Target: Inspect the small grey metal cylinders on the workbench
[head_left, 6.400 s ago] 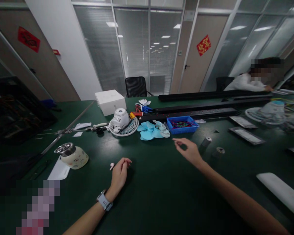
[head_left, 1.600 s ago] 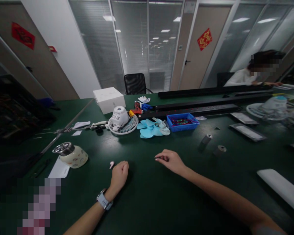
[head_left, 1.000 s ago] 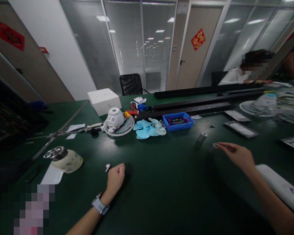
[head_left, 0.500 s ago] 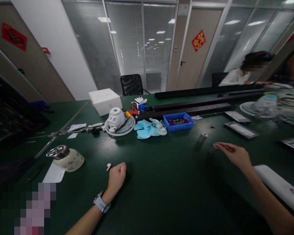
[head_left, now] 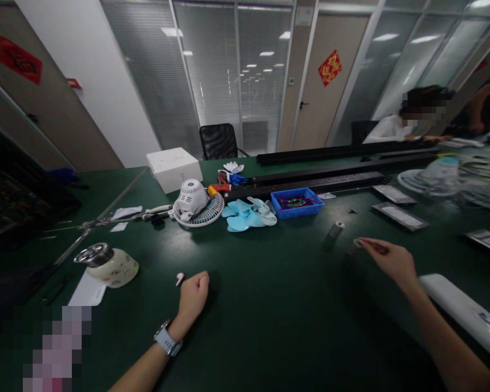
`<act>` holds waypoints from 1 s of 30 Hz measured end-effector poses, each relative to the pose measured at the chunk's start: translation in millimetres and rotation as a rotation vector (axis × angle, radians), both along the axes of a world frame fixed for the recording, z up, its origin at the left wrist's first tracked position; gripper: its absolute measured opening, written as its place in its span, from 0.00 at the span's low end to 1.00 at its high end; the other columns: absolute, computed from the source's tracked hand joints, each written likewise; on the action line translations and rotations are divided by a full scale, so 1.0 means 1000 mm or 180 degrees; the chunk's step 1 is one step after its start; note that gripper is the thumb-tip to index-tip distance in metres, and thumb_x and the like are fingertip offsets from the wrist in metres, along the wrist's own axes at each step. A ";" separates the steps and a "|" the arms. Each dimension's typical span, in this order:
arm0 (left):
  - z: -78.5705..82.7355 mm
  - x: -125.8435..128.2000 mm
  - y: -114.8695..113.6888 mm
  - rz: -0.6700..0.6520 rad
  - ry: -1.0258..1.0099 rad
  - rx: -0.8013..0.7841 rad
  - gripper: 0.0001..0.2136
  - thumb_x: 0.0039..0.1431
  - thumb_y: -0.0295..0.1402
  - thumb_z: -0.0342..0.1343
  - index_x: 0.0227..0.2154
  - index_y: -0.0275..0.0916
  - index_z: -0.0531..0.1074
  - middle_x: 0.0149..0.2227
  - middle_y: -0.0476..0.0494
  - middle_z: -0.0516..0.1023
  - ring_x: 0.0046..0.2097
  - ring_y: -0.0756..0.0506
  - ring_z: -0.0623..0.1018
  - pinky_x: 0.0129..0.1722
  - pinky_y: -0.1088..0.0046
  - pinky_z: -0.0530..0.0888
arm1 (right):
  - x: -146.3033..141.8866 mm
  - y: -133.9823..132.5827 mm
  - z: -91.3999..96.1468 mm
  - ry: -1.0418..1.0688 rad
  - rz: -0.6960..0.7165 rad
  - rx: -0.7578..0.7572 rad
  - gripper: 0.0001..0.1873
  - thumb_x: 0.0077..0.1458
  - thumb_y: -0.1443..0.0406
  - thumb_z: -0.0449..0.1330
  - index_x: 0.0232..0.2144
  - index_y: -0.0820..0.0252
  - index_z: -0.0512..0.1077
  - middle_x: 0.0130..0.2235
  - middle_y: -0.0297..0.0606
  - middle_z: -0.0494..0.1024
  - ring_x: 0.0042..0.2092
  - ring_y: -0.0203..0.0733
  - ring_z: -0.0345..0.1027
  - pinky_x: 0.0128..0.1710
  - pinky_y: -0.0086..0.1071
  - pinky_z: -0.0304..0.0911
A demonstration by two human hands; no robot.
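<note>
My left hand [head_left: 193, 296] rests on the dark green table as a closed fist, and nothing shows in it. Just beside its knuckles lies a white earbud [head_left: 180, 279]. Over on the right, my right hand [head_left: 390, 261] pinches a small pale ring-shaped thing [head_left: 357, 243] between thumb and fingertips, held by its edge; its exact kind is too small to tell. A short grey cylinder [head_left: 337, 229] stands a little left of and beyond that hand.
Light-blue fan blades [head_left: 245, 215], a blue bin [head_left: 297, 207] of wires and a white fan part [head_left: 196, 204] sit farther back. A cream flask [head_left: 118, 267] stands left; a white elongated object [head_left: 461, 310] lies by my right forearm. Another person [head_left: 392, 128] sits at far right.
The whole view has shifted very slightly. Both my hands keep nearly the same pose, with the small ring-shaped thing still pinched in my right hand.
</note>
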State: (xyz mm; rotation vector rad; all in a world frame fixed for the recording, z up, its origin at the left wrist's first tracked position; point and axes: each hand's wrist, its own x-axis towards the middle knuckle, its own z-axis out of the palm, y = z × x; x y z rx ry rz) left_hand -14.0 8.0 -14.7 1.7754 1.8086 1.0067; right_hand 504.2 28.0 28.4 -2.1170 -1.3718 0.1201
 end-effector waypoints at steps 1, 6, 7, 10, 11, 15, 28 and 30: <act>0.000 0.000 0.000 0.0011 -0.0012 0.0001 0.14 0.53 0.37 0.39 0.14 0.41 0.51 0.15 0.55 0.54 0.21 0.51 0.60 0.23 0.76 0.55 | 0.001 -0.001 0.000 0.0009 0.0003 0.0026 0.25 0.47 0.48 0.58 0.41 0.55 0.79 0.30 0.39 0.80 0.32 0.45 0.72 0.29 0.33 0.61; -0.001 0.001 0.000 -0.0019 -0.0043 0.0021 0.13 0.52 0.36 0.40 0.14 0.41 0.51 0.16 0.55 0.54 0.21 0.51 0.60 0.23 0.76 0.56 | 0.002 0.005 0.018 -0.0416 -0.0230 0.0396 0.26 0.54 0.49 0.53 0.50 0.53 0.74 0.35 0.38 0.79 0.33 0.42 0.71 0.32 0.32 0.62; -0.001 0.000 0.001 -0.0030 -0.0041 0.0033 0.13 0.52 0.36 0.40 0.14 0.41 0.51 0.16 0.55 0.53 0.21 0.51 0.60 0.24 0.76 0.55 | 0.001 0.011 0.023 -0.0549 -0.0127 0.0317 0.27 0.54 0.48 0.52 0.50 0.53 0.74 0.37 0.39 0.79 0.35 0.42 0.71 0.33 0.33 0.62; -0.002 0.000 0.001 -0.0034 -0.0038 0.0059 0.13 0.52 0.36 0.40 0.14 0.41 0.51 0.16 0.55 0.53 0.21 0.51 0.59 0.24 0.75 0.55 | -0.005 0.039 0.036 -0.0896 0.0363 -0.0243 0.34 0.50 0.44 0.56 0.52 0.57 0.72 0.43 0.44 0.78 0.41 0.48 0.72 0.37 0.36 0.63; -0.002 0.000 0.001 -0.0027 -0.0035 0.0062 0.13 0.52 0.36 0.39 0.14 0.41 0.51 0.16 0.55 0.53 0.21 0.51 0.59 0.24 0.75 0.55 | -0.008 0.051 0.039 -0.0948 0.0471 -0.0481 0.37 0.47 0.44 0.58 0.53 0.60 0.71 0.43 0.46 0.79 0.42 0.50 0.72 0.37 0.37 0.64; -0.001 0.000 0.000 -0.0037 0.0012 0.0070 0.13 0.52 0.36 0.39 0.14 0.41 0.51 0.16 0.55 0.53 0.21 0.51 0.60 0.24 0.75 0.55 | -0.010 0.092 0.038 -0.0834 0.0776 -0.1272 0.35 0.43 0.47 0.64 0.49 0.64 0.74 0.41 0.46 0.80 0.41 0.50 0.74 0.37 0.35 0.65; -0.002 0.005 0.001 -0.0223 0.0134 0.0158 0.15 0.55 0.33 0.40 0.14 0.40 0.54 0.16 0.54 0.55 0.21 0.51 0.61 0.24 0.75 0.55 | -0.117 0.073 0.033 -0.1119 0.1800 -0.0912 0.21 0.50 0.50 0.60 0.39 0.58 0.79 0.34 0.39 0.82 0.38 0.47 0.75 0.43 0.39 0.64; 0.001 0.008 -0.001 -0.0325 0.0138 0.0198 0.15 0.56 0.32 0.40 0.15 0.40 0.57 0.18 0.53 0.59 0.24 0.51 0.64 0.26 0.75 0.58 | -0.165 0.059 0.030 -0.0962 0.2358 -0.0618 0.20 0.50 0.50 0.60 0.39 0.56 0.78 0.33 0.37 0.82 0.39 0.46 0.75 0.52 0.44 0.59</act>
